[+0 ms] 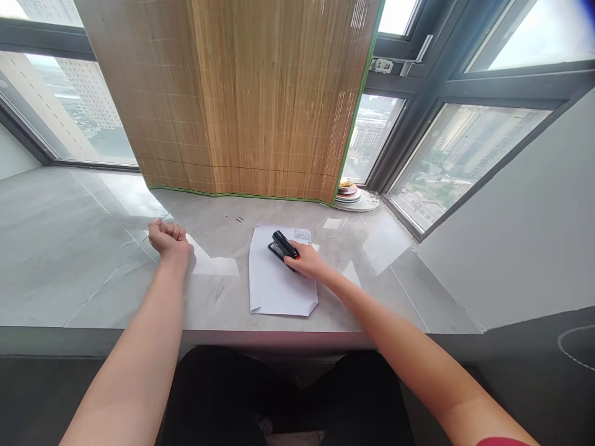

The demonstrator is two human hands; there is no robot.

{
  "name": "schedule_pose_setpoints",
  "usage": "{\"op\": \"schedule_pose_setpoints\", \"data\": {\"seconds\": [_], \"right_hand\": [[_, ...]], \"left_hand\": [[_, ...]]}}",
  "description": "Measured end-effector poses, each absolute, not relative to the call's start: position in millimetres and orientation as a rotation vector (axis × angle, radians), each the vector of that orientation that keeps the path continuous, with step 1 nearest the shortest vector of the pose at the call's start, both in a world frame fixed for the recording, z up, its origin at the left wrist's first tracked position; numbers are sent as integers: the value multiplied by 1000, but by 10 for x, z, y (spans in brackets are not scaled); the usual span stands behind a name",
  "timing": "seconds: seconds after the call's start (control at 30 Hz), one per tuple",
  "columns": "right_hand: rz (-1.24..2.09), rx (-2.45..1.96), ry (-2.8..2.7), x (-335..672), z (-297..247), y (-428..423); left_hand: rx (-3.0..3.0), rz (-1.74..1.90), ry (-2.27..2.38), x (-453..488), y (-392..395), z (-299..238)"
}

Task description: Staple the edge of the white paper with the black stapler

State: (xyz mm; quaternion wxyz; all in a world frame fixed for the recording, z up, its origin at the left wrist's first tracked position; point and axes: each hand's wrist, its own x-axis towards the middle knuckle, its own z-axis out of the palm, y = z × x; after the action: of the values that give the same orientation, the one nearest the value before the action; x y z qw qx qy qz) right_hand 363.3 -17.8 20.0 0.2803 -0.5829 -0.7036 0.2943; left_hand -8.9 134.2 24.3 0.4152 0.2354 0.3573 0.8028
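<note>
My right hand [305, 260] is closed around the rear end of a black stapler [283, 246]. The stapler's front points up and to the left, over a white sheet of paper [281, 290]. A printed square pattern shows near the paper's top right corner, and its bottom corners look folded or curled. Well to the left, my left hand [168, 238] rests on the ledge as a fist, palm side turned up. Its fingers are curled in, and whether anything is inside them is hidden.
A pale marble-look window ledge [214, 217] carries everything. Small staple strips [239, 219] lie beyond the paper. A bamboo blind [260, 111] hangs down to the ledge at the back. Stacked plates [356, 199] stand at its right, near the window frame. My dark-clad legs are below the ledge edge.
</note>
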Motion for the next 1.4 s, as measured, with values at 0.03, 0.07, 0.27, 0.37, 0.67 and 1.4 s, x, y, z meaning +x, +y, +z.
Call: {"op": "schedule_pose_setpoints", "data": {"seconds": [0.03,0.07,0.27,0.37,0.67,1.4], "right_hand": [[778,-1566,-1860,3731,185,-194],[756,-1551,-1850,3799,167,-208],[511,-1422,-1833,3828,48,-216],[406,-1406,-1843,3859,28,-187],[491,-1238,-1963,4027,111,-155],[605,-1434,-1805,4127,59,-37]], "left_hand": [[651,1988,861,4,1334,251],[737,1937,832,136,1317,258],[1803,1241,990,1129,1124,163],[2318,861,962,1249,1106,72],[2491,637,979,1144,1180,9],[2353,709,1011,1160,1202,10]]}}
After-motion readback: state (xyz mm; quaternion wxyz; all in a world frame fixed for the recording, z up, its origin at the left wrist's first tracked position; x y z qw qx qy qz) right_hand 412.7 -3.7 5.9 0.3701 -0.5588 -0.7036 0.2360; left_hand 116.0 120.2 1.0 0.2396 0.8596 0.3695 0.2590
